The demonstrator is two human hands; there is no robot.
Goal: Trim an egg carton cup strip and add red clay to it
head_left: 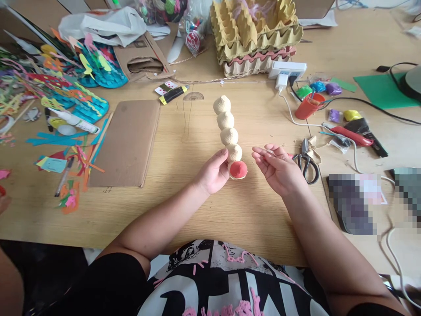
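My left hand is closed round the near end of a row of cream, rough-surfaced bumps joined like a caterpillar. Its nearest bump carries a red, rounded patch that faces me. The row stretches away from me over the table. A short gap to the right, my right hand is raised with thumb and fingertips pinched together. Something thin and pale may be between them, but it is too small to name. Beyond its wrist lie black-handled scissors, partly beside torn tan scraps.
A cardboard sheet lies left, near paper strips and a glue bottle. Stacked egg trays stand at the back. A white cable runs from a power strip past a red cup. Another person's hand shows at left.
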